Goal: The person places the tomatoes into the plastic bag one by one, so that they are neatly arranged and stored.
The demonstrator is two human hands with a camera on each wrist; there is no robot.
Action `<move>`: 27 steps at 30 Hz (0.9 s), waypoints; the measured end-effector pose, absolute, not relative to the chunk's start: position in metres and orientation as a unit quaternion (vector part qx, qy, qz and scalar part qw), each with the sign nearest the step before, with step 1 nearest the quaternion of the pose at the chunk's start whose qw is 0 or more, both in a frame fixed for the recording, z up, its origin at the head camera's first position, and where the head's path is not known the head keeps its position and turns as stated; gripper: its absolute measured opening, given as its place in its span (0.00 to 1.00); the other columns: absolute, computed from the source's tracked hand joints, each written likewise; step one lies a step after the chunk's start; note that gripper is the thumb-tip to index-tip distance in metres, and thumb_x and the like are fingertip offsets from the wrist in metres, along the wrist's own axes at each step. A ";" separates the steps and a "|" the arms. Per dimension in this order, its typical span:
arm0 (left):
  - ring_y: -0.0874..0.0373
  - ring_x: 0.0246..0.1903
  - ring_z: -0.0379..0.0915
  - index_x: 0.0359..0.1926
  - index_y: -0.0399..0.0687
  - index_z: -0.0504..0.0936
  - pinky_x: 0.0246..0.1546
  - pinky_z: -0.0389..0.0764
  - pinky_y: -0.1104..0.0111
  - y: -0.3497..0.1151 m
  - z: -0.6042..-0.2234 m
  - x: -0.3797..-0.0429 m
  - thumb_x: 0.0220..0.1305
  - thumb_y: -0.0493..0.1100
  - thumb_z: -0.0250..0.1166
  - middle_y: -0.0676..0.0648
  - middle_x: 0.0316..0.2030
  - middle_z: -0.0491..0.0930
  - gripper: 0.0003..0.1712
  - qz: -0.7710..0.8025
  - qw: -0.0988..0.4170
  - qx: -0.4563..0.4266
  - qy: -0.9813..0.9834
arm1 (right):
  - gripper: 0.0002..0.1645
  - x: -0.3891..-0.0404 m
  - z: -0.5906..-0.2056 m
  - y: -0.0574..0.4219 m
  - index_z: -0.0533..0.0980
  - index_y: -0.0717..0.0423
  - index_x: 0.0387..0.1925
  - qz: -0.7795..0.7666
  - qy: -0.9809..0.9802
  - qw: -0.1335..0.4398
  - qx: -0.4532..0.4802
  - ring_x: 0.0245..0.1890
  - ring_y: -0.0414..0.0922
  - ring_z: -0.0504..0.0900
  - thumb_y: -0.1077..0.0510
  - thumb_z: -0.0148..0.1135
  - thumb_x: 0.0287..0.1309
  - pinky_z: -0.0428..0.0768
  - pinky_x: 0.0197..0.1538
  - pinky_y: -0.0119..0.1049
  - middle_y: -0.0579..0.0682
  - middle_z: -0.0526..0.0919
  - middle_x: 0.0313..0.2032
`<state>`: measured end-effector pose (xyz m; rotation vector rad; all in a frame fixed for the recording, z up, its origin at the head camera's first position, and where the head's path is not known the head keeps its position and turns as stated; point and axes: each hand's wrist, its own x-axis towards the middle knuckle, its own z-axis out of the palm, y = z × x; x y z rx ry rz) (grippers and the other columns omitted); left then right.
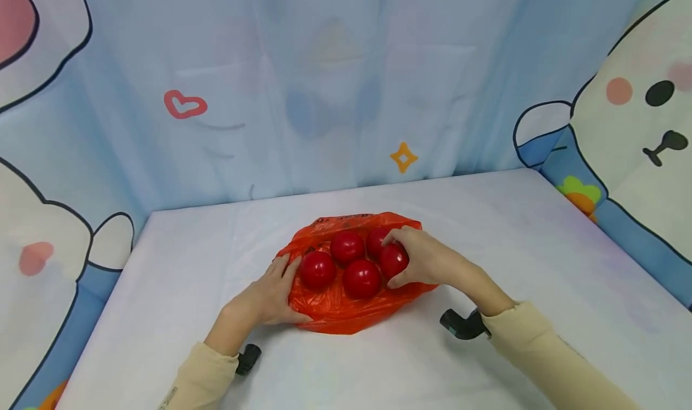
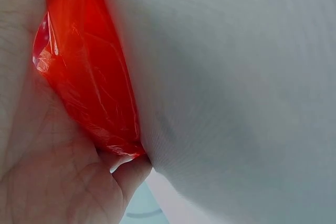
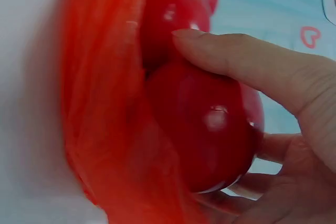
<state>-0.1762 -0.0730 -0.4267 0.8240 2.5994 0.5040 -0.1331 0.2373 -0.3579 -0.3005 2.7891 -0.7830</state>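
Observation:
Several glossy red balls sit together in a spread-out orange-red plastic bag on the table. My right hand grips the rightmost ball, thumb on the near side and fingers around the far side. In the right wrist view this ball is against another, with the bag's crumpled side beside them. At the bag's left edge, my left hand holds the side, fingers and thumb spread around it. The left wrist view shows the bag's plastic against the palm, a fingertip under its lower edge.
A white cloth covers the table. Behind it hangs a light blue curtain printed with cartoon animals, a heart and a star. Dark wrist-worn devices show under both beige sleeves.

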 end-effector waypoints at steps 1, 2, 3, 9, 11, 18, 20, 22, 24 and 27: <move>0.35 0.78 0.47 0.81 0.35 0.51 0.64 0.74 0.38 -0.073 -0.426 -0.177 0.52 0.59 0.80 0.32 0.79 0.49 0.68 0.178 0.182 0.293 0.922 | 0.38 -0.132 -0.360 0.237 0.73 0.64 0.57 -0.258 0.954 0.117 -0.102 0.59 0.61 0.76 0.60 0.85 0.47 0.87 0.53 0.54 0.60 0.78 0.56; 0.35 0.78 0.47 0.81 0.35 0.51 0.64 0.74 0.38 -0.072 -0.426 -0.177 0.52 0.58 0.80 0.32 0.79 0.49 0.68 0.178 0.181 0.293 0.922 | 0.39 -0.132 -0.362 0.236 0.72 0.64 0.56 -0.251 0.956 0.118 -0.098 0.59 0.60 0.76 0.60 0.85 0.47 0.86 0.53 0.54 0.60 0.78 0.54; 0.35 0.78 0.47 0.81 0.35 0.51 0.64 0.74 0.38 -0.072 -0.426 -0.178 0.53 0.58 0.80 0.32 0.79 0.49 0.68 0.178 0.183 0.293 0.922 | 0.39 -0.131 -0.364 0.236 0.71 0.64 0.55 -0.244 0.958 0.118 -0.096 0.58 0.60 0.76 0.59 0.86 0.46 0.86 0.54 0.54 0.60 0.78 0.53; 0.36 0.78 0.47 0.81 0.35 0.51 0.65 0.74 0.38 -0.070 -0.427 -0.179 0.53 0.58 0.80 0.32 0.80 0.49 0.67 0.181 0.185 0.294 0.920 | 0.38 -0.130 -0.377 0.233 0.69 0.62 0.51 -0.235 0.964 0.095 -0.079 0.54 0.58 0.78 0.59 0.86 0.45 0.86 0.53 0.55 0.59 0.77 0.48; 0.36 0.78 0.47 0.81 0.36 0.51 0.64 0.74 0.38 -0.069 -0.427 -0.180 0.53 0.58 0.80 0.33 0.80 0.49 0.68 0.182 0.185 0.292 0.920 | 0.38 -0.130 -0.379 0.232 0.69 0.61 0.51 -0.235 0.965 0.090 -0.076 0.54 0.59 0.78 0.60 0.86 0.45 0.86 0.52 0.55 0.60 0.77 0.48; 0.37 0.78 0.47 0.81 0.35 0.51 0.66 0.73 0.39 -0.070 -0.429 -0.179 0.53 0.59 0.80 0.33 0.79 0.49 0.67 0.178 0.186 0.289 0.922 | 0.38 -0.127 -0.385 0.230 0.69 0.61 0.53 -0.236 0.965 0.078 -0.080 0.55 0.59 0.78 0.61 0.85 0.46 0.86 0.53 0.56 0.61 0.77 0.50; 0.37 0.78 0.47 0.81 0.35 0.51 0.65 0.73 0.39 -0.070 -0.429 -0.179 0.53 0.59 0.80 0.33 0.79 0.49 0.68 0.179 0.186 0.290 0.921 | 0.38 -0.124 -0.386 0.230 0.69 0.61 0.54 -0.234 0.966 0.074 -0.079 0.55 0.59 0.78 0.61 0.85 0.47 0.86 0.53 0.56 0.61 0.76 0.51; 0.36 0.78 0.47 0.81 0.35 0.51 0.65 0.73 0.39 -0.070 -0.430 -0.179 0.53 0.59 0.80 0.33 0.80 0.49 0.68 0.180 0.188 0.290 0.921 | 0.39 -0.121 -0.385 0.229 0.69 0.61 0.55 -0.234 0.966 0.071 -0.078 0.55 0.60 0.78 0.60 0.85 0.48 0.86 0.53 0.56 0.61 0.76 0.51; 0.36 0.79 0.47 0.81 0.36 0.51 0.65 0.73 0.39 -0.070 -0.431 -0.179 0.53 0.59 0.80 0.33 0.80 0.49 0.67 0.181 0.189 0.289 0.921 | 0.38 -0.117 -0.384 0.229 0.69 0.61 0.56 -0.236 0.966 0.066 -0.077 0.56 0.60 0.78 0.59 0.84 0.49 0.86 0.52 0.57 0.62 0.76 0.52; 0.37 0.79 0.47 0.82 0.36 0.51 0.65 0.73 0.39 -0.069 -0.432 -0.179 0.53 0.58 0.80 0.33 0.80 0.49 0.67 0.182 0.191 0.287 0.921 | 0.37 -0.111 -0.379 0.229 0.70 0.61 0.57 -0.250 0.964 0.053 -0.079 0.56 0.60 0.78 0.59 0.83 0.52 0.87 0.52 0.56 0.62 0.76 0.53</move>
